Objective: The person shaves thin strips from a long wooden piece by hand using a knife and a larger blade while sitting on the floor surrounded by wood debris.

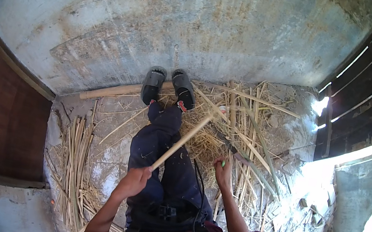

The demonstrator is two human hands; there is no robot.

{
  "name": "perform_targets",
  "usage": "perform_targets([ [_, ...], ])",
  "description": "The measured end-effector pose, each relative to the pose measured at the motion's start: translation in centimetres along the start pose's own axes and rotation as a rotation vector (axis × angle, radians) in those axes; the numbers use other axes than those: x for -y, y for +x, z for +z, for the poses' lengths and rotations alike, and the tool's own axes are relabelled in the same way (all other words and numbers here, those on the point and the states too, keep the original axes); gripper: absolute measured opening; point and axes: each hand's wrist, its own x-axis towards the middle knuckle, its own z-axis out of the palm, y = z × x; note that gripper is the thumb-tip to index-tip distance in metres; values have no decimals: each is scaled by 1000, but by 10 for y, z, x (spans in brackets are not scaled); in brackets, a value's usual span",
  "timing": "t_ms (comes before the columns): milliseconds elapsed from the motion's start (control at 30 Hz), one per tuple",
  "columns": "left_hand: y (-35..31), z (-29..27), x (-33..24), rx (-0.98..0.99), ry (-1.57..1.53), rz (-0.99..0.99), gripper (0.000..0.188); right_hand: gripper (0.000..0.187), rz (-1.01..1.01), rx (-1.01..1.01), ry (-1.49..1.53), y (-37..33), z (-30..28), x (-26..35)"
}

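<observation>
My left hand (133, 182) is closed round the near end of a pale bamboo strip (181, 143). The strip slants up and to the right across my legs, its far end above the straw and shavings. My right hand (222, 174) is closed on a small green object (223, 163), of which only a bit shows at the fingers; its kind I cannot make out. Below that hand lie straw-like shavings (208, 144). A dark, narrow shape (230, 146) lies just beyond the hand; whether it joins the green part I cannot tell.
My legs stretch toward a stained wall (177, 21), feet in dark sandals (155, 79). A bamboo pole (111, 93) lies along its base. Split strips (76, 161) are piled at left; poles and sticks (262, 129) lie at right. A black cord (201, 192) hangs between my arms.
</observation>
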Motion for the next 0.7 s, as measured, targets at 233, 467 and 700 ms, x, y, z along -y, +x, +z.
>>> perform_targets([
  [233, 17, -27, -17, -57, 30, -42, 52, 42, 380, 361, -761, -4, -49, -131],
  [467, 7, -38, -5, -6, -92, -228, 52, 62, 457, 591, -1102, 13, -67, -120],
  [700, 33, -51, -8, 99, -228, -260, 52, 77, 333, -12, -1153, 90, -99, -148],
])
